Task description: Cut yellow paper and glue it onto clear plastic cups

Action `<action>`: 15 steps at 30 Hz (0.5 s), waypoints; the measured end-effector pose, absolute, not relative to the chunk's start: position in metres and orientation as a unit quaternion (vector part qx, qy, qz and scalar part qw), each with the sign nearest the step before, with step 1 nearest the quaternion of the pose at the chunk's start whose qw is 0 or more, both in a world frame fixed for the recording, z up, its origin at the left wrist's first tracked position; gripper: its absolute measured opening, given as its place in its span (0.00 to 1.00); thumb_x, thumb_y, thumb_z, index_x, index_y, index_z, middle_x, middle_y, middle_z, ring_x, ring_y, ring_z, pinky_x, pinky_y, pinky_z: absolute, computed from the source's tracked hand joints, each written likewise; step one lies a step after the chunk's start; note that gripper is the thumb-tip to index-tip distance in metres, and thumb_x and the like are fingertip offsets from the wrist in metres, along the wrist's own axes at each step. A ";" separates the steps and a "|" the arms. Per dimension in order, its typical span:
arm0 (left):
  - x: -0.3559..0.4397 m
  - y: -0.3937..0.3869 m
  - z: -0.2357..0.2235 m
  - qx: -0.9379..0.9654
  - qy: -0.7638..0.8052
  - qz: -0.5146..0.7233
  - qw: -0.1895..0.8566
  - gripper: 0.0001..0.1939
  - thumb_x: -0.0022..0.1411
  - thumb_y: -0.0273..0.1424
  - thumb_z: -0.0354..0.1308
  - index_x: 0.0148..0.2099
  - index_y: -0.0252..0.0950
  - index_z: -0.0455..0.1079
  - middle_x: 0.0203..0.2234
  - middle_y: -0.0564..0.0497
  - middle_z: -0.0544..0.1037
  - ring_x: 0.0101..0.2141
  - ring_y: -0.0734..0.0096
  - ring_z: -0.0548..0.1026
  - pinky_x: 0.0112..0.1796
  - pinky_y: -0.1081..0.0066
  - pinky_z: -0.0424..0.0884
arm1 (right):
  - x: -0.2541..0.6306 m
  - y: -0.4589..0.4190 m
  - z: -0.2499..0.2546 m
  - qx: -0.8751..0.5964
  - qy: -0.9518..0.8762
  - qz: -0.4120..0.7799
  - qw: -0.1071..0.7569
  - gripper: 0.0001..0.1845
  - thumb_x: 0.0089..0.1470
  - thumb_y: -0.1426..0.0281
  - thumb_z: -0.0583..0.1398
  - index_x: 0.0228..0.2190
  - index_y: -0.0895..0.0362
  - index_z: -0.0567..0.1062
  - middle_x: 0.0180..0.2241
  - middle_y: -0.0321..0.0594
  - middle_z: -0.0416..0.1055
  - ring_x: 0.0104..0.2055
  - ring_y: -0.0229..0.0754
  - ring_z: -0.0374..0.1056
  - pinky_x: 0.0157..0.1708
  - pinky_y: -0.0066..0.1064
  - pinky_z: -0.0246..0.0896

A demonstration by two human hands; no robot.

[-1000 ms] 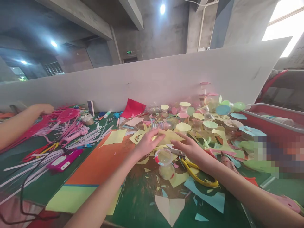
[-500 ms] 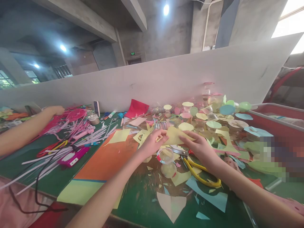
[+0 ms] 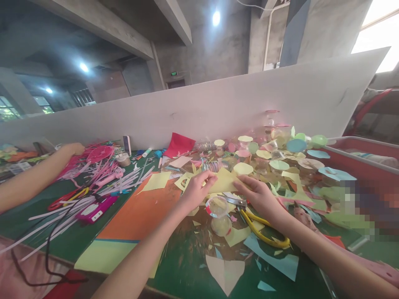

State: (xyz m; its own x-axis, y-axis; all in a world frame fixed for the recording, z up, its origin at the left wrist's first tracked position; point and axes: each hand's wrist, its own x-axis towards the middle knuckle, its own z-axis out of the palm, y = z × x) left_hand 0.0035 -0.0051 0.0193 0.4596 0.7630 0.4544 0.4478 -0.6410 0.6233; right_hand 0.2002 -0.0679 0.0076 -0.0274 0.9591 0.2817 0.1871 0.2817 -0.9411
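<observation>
Bare left hand (image 3: 197, 192), bare right hand (image 3: 258, 197)

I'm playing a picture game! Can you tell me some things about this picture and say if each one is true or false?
1. The left hand and the right hand both touch the yellow paper. True.
2. The right hand holds the yellow-handled scissors. False: the scissors lie on the table below the hand.
3. The orange sheet lies to the right of the right hand. False: it lies to the left of the left hand.
4. Another person's hand is next to the pink strips on the far left. True.
</observation>
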 end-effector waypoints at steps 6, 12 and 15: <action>0.001 -0.006 0.019 0.854 0.376 0.337 0.127 0.14 0.69 0.38 0.44 0.34 0.39 0.64 0.23 0.58 0.65 0.25 0.75 0.64 0.28 0.76 0.59 | 0.200 -0.067 0.005 -0.490 -0.647 0.321 0.488 0.18 0.57 0.53 0.54 0.28 0.55 0.70 0.27 0.37 0.70 0.32 0.44 0.67 0.31 0.31 0.61; -0.001 -0.002 0.016 0.873 0.360 0.321 0.073 0.11 0.68 0.37 0.45 0.37 0.40 0.64 0.22 0.57 0.64 0.25 0.72 0.63 0.30 0.74 0.59 | 0.199 -0.064 0.000 -0.517 -0.642 0.292 0.485 0.19 0.56 0.53 0.54 0.24 0.54 0.65 0.22 0.33 0.64 0.26 0.39 0.60 0.26 0.29 0.56; -0.003 -0.001 0.017 0.880 0.353 0.309 0.074 0.11 0.69 0.38 0.44 0.39 0.41 0.65 0.20 0.58 0.64 0.24 0.72 0.64 0.29 0.74 0.59 | 0.199 -0.066 0.003 -0.524 -0.636 0.281 0.491 0.20 0.55 0.52 0.54 0.22 0.53 0.62 0.21 0.32 0.62 0.24 0.39 0.58 0.25 0.28 0.55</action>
